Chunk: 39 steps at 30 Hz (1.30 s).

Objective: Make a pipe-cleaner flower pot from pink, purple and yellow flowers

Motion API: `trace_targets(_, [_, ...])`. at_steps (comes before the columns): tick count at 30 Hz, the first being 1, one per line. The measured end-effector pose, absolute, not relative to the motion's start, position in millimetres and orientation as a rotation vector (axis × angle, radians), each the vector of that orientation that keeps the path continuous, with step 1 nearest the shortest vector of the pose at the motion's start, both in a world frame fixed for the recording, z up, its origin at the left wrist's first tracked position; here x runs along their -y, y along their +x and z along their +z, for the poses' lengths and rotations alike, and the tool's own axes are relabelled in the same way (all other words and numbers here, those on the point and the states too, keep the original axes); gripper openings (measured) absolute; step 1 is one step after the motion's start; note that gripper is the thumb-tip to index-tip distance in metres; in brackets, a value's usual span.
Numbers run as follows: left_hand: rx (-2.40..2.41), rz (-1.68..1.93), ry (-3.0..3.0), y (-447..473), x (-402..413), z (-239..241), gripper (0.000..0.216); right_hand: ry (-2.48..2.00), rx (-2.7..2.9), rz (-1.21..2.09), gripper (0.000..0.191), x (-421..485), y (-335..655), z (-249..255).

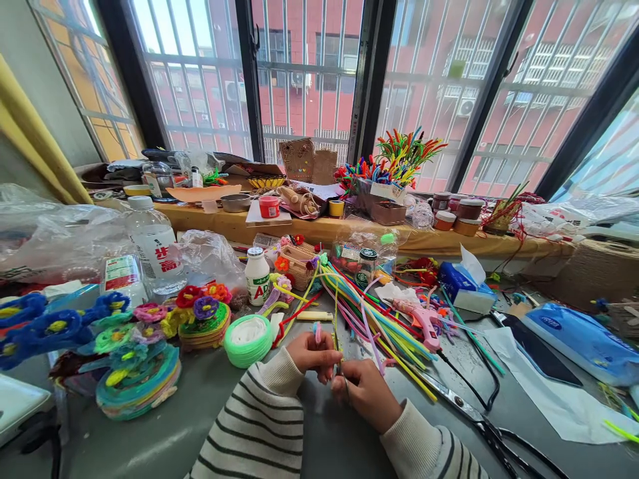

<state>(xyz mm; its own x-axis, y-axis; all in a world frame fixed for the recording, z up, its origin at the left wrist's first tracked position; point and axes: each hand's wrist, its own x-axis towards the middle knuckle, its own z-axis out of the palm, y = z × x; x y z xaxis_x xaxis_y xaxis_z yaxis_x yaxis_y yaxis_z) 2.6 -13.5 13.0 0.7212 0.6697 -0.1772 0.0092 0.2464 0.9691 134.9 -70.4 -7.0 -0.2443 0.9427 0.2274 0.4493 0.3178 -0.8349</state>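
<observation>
My left hand (314,356) and my right hand (367,392) meet at the middle of the grey table (200,426), both in striped sleeves. Left fingers pinch a small curled pink pipe cleaner piece (318,330). Right fingers are closed round a thin pipe cleaner stem (337,362) that runs between the two hands. A loose bundle of coloured pipe cleaners (369,313) lies just beyond them. A pink glue gun (422,319) rests to the right of it.
Finished pipe-cleaner flowers and coasters (140,332) crowd the left. A green tape roll (248,339), small white bottle (257,276), water bottle (152,243), tissue pack (466,286), scissors (479,416), blue wipes pack (584,339). A cluttered wooden shelf (319,229) runs along the window.
</observation>
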Motion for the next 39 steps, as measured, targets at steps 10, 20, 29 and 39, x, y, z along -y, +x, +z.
trace_targets(10, [-0.686,0.546,1.233,4.4,11.5,14.0,0.038,-1.267,1.732,0.801,0.059,67.9,133.6,-11.5])
trace_targets(20, [-0.656,0.533,1.26,5.5,12.6,14.7,0.036,-1.268,1.684,0.824,0.057,67.0,134.4,-11.7])
trace_targets(29, [-0.629,0.566,1.275,4.7,12.4,13.3,0.034,-1.198,1.669,1.003,0.066,67.5,134.8,-8.1])
trace_targets(39, [-0.587,0.459,1.271,5.0,14.7,15.5,0.034,-1.027,1.79,1.002,0.067,68.6,137.3,-6.7])
